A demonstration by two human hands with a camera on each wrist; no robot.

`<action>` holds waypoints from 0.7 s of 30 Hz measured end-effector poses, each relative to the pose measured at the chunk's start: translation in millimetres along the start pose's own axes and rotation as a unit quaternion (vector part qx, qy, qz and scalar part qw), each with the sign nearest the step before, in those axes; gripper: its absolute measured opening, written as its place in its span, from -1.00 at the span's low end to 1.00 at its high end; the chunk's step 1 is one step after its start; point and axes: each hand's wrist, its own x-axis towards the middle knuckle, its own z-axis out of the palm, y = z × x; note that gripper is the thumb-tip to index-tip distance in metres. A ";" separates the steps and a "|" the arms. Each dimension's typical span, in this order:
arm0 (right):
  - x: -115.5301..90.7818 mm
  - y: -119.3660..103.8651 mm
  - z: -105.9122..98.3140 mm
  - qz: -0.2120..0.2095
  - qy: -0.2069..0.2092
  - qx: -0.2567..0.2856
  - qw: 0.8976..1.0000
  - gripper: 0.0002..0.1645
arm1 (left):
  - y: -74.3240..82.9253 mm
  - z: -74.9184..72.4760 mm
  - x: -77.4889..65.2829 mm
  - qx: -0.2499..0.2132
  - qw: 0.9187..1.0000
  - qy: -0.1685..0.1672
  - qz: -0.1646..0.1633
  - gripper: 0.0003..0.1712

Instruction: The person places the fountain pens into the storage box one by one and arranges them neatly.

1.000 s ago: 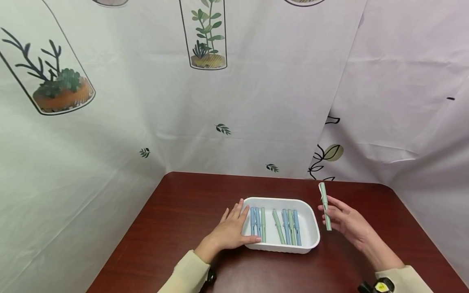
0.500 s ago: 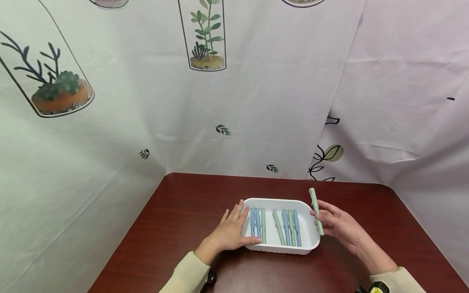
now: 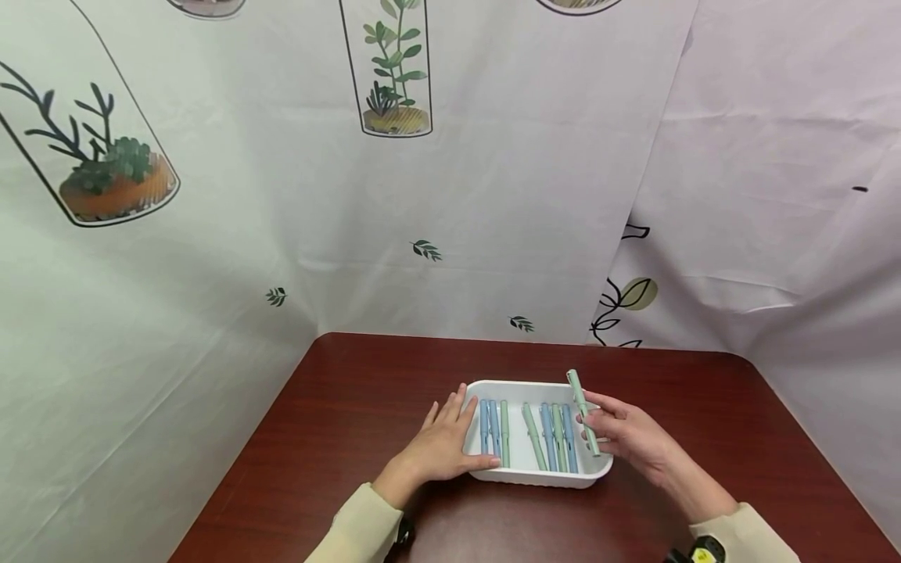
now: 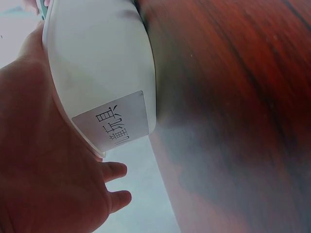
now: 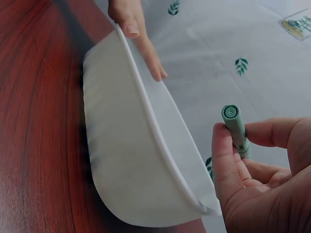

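Observation:
A white plastic tray (image 3: 542,478) sits on the table, pens lying lengthwise inside. At its left end are two blue pens (image 3: 494,426) and a green pen (image 3: 504,438); toward the right lie a slanted green pen (image 3: 533,436) and several more blue and green ones. My left hand (image 3: 438,450) rests on the tray's left rim, fingers spread straight and thumb along the front rim. My right hand (image 3: 633,439) pinches a light green pen (image 3: 577,392) above the tray's right end. In the right wrist view, thumb and fingertips hold this pen (image 5: 235,124), its end facing the camera.
The dark red wooden table (image 3: 380,383) extends around the tray. Behind and beside it hang pale cloth walls (image 3: 493,195) with plant prints. A printed label (image 4: 114,124) is stuck on the tray's outer side in the left wrist view.
My right hand has moved left with the green pen, from beside the tray to over its right end, and the pen now leans further left. My left hand has stayed in place.

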 end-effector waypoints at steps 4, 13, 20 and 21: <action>2.1 0.2 6.9 0.013 0.004 -0.016 1.000 -0.09 | 0.5 -0.4 0.0 0.000 1.000 -0.001 -0.001 0.33; 9.5 1.9 21.7 0.025 0.001 -0.046 0.999 -0.14 | 1.4 -1.2 0.7 0.008 1.000 0.001 0.000 0.33; 16.4 3.8 32.6 0.035 0.008 -0.053 0.998 -0.17 | 1.3 -1.9 -0.1 0.018 1.000 0.003 -0.001 0.32; 17.5 4.4 33.9 0.037 0.008 -0.053 0.998 -0.18 | 1.2 -1.6 -0.3 0.018 1.000 0.003 -0.001 0.33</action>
